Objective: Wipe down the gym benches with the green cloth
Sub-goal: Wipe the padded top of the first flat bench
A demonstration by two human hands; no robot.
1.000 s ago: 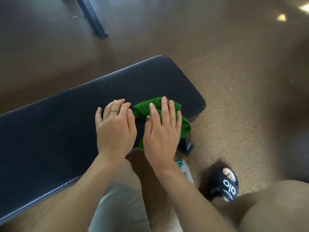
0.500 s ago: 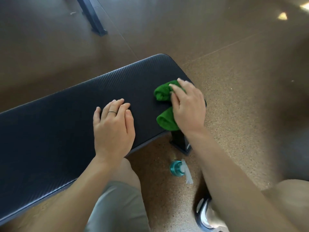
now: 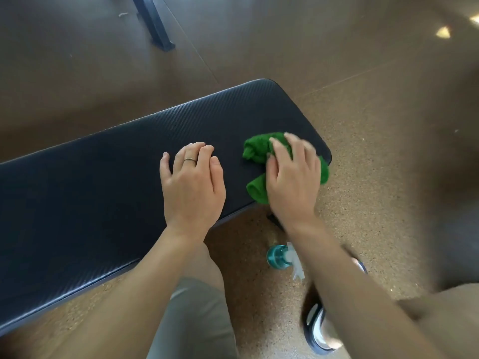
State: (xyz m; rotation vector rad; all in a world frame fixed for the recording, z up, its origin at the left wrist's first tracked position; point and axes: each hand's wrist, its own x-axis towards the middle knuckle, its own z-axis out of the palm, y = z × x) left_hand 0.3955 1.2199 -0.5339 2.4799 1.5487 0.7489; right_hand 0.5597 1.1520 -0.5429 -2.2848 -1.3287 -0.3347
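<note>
A black padded gym bench [image 3: 103, 193] runs from the lower left to the centre right. A crumpled green cloth [image 3: 255, 150] lies on its right end. My right hand [image 3: 293, 177] presses down on the cloth, fingers spread over it and slightly blurred. My left hand [image 3: 193, 182] rests flat on the bench pad just left of the cloth, a ring on one finger, holding nothing.
A teal spray bottle [image 3: 281, 256] with a white nozzle lies on the speckled floor below the bench's right end. A sandal [image 3: 317, 330] is at the bottom right. A dark metal leg [image 3: 155, 27] stands on the floor at the top.
My right hand slid the cloth from beside my left hand to the bench's right end, then slightly back. My left hand stayed in place.
</note>
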